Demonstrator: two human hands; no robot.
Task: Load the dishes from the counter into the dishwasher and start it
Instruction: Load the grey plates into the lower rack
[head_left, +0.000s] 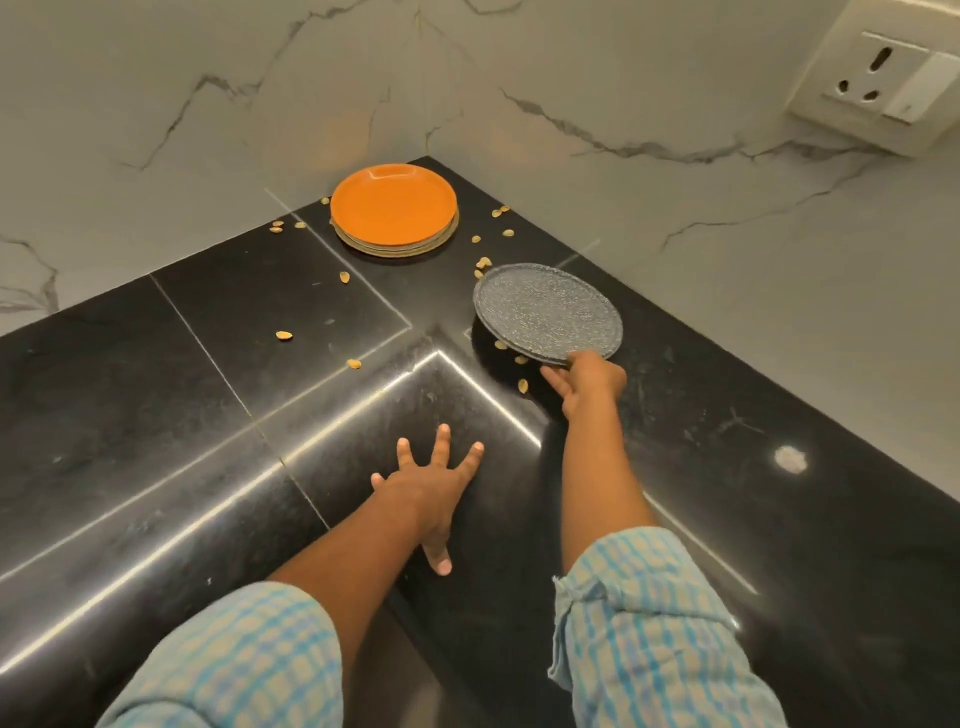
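The black granite counter (156, 415) carries a stack of orange plates (394, 205) well beyond all fingers, in the far corner. The grey speckled plate (545, 312) reaches away from the right hand (589, 382), whose fingers pinch its near rim; the left hand (431, 493) lies spread, farther off.

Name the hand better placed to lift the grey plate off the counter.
The right hand: its fingers grip the near rim of the grey plate. The left hand lies spread on the black counter, touching no plate.
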